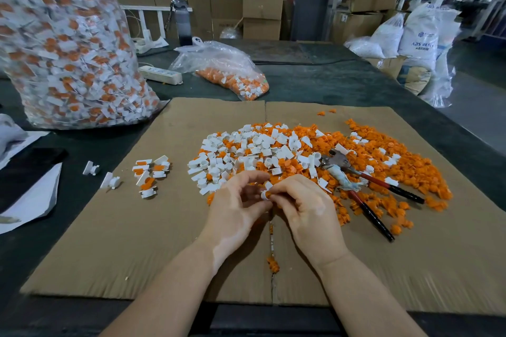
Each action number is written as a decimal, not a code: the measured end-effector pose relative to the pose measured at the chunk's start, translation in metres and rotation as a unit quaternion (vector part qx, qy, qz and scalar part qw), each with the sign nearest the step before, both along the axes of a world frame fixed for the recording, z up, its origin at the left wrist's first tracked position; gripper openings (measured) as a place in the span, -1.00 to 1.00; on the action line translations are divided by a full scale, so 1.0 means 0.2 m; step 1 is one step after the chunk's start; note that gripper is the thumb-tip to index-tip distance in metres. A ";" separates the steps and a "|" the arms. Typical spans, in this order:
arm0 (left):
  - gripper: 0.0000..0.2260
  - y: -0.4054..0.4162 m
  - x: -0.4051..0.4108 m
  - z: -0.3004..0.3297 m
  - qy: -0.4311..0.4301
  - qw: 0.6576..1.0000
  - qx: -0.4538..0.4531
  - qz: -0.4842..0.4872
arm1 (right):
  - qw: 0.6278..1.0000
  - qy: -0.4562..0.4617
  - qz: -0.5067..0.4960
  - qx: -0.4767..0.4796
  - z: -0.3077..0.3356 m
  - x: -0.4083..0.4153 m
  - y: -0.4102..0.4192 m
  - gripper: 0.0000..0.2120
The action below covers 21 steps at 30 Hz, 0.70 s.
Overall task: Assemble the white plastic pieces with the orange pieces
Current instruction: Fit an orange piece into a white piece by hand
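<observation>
Between both hands (273,200), white piece (265,194), orange insert (269,194)

Your left hand (235,205) and right hand (304,208) pinch one white piece (266,191) with an orange piece (268,194) | mixed pile (287,156) just beyond, on cardboard (137,227) | pliers (364,183) lie on the pile's right.

A white plastic piece (265,194) with an orange piece (268,194) at its ring sits pinched between both hands. Behind lies the heap of loose white pieces (246,153) over orange pieces (383,172); the assembled pieces (150,172) are clustered to the left.
</observation>
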<state>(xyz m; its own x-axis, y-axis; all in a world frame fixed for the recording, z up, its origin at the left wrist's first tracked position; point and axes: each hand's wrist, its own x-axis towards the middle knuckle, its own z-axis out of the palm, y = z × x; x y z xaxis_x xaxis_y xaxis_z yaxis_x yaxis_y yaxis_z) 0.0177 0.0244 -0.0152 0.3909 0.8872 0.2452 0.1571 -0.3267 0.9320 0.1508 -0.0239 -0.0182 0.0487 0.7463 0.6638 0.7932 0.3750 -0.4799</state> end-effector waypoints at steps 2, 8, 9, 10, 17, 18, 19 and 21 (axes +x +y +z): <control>-0.69 0.00 0.00 -0.01 0.023 1.000 0.006 0.007 | 1.000 -0.008 -0.002 -0.003 0.00 0.00 0.00 -0.96; -0.69 -0.01 0.00 -0.01 0.076 0.995 0.042 0.045 | 1.000 -0.026 -0.005 -0.010 0.00 -0.01 0.00 -0.98; -0.70 -0.01 0.00 -0.01 0.087 0.994 0.043 0.044 | 1.000 -0.026 -0.004 -0.009 0.00 -0.01 0.00 -0.98; -0.72 -0.01 0.00 -0.01 0.093 0.994 0.042 0.044 | 1.000 -0.029 -0.004 -0.008 0.00 -0.01 0.00 -0.97; -0.64 -0.01 0.01 0.00 0.080 0.993 0.049 0.073 | 0.999 -0.042 -0.012 -0.004 -0.01 -0.02 -0.01 -0.94; -0.64 -0.01 0.00 0.00 0.068 0.994 0.042 0.074 | 0.999 -0.032 -0.007 -0.002 -0.01 -0.02 -0.01 -0.97; -0.65 -0.01 0.00 0.00 0.054 0.995 0.034 0.073 | 1.000 -0.019 -0.005 -0.002 -0.01 -0.01 -0.01 -0.98; -0.68 -0.01 0.00 0.00 0.030 0.997 0.017 0.071 | 1.000 -0.001 -0.009 -0.001 -0.02 -0.01 -0.01 -0.95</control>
<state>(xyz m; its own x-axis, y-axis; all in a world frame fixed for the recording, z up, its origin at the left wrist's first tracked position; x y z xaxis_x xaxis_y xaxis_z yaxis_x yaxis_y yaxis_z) 0.0181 0.0227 -0.0152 0.2757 0.9264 0.2564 0.2586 -0.3283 0.9085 0.1493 -0.0256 -0.0213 0.0611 0.7462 0.6629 0.8011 0.3595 -0.4786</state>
